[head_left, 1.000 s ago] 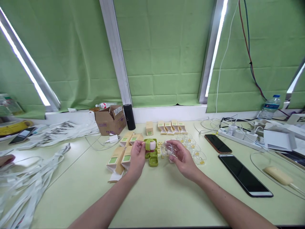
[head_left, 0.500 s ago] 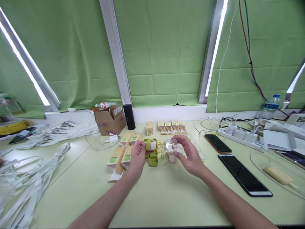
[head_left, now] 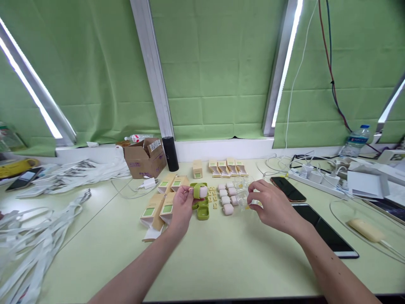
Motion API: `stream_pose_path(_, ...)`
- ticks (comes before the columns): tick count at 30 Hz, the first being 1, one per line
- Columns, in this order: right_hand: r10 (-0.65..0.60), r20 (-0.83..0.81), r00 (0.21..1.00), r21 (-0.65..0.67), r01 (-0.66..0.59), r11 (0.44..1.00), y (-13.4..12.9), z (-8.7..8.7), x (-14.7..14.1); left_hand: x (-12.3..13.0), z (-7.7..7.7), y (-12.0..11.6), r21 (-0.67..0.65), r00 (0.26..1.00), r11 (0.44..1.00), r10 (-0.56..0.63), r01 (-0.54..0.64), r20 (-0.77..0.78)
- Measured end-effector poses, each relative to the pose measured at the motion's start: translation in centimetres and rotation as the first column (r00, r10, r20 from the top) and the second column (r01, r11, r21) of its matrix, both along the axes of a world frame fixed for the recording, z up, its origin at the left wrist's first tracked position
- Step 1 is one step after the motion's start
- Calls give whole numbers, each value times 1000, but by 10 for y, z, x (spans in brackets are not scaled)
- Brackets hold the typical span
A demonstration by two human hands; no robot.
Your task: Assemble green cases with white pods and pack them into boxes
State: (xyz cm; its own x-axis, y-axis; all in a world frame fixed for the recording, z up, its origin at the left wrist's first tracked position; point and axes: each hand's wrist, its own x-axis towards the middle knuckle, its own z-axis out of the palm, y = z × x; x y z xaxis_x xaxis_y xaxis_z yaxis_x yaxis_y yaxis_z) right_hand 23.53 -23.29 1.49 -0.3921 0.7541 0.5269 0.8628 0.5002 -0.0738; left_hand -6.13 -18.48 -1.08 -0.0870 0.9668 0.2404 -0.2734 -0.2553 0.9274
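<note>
My left hand is closed on a green case with a pale pink block in it, held above other green cases. Over on the right, my right hand has its fingers curled at a group of clear plastic covers; whether it grips one is hard to tell. Several pale pink blocks lie in rows between the hands. Small yellow pieces stand beside the green cases.
Kraft boxes lie left of my left hand, more at the back. A cardboard box and black cylinder stand behind. Two phones, a power strip and cables are at right; white straps at left.
My right hand has moved right, away from the pink blocks to the clear covers. The clear cover it held is no longer distinct in it. My left hand still holds the green case.
</note>
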Motion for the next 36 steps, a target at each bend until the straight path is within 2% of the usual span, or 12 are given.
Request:
stream_pose_path(5,-42,116,992,-4,42,999,-7,-15,4,0,-1,1,3,1000,1000,-7,7,13)
stream_pose_path(10,-48,116,992,-14,50,999,-5,-28,11,0,-2,1,3,1000,1000,-15,14,19)
stream_pose_path(20,-104,94,990,-28,107,994,-7,-28,17,-1,-2,1,-8,999,999,-48,48,17)
stream_pose_path(24,-88,28,996,-43,89,995,-10,-20,17,1,-1,-1,-43,995,996,-79,82,66)
stream_pose_path(27,-28,-70,997,-12,27,1000,-9,-8,5,3,0,-2,-76,978,983,-156,168,140)
stream_pose_path(30,121,-192,974,50,-113,992,-5,2,-21,5,1,-4,-111,946,955,-247,274,210)
stream_pose_path(33,235,-346,908,94,-216,972,3,1,-56,7,3,-7,-136,921,929,-307,345,238)
stream_pose_path(36,272,-476,836,65,-275,959,14,-6,-88,9,5,-11,-136,901,909,-354,394,250)
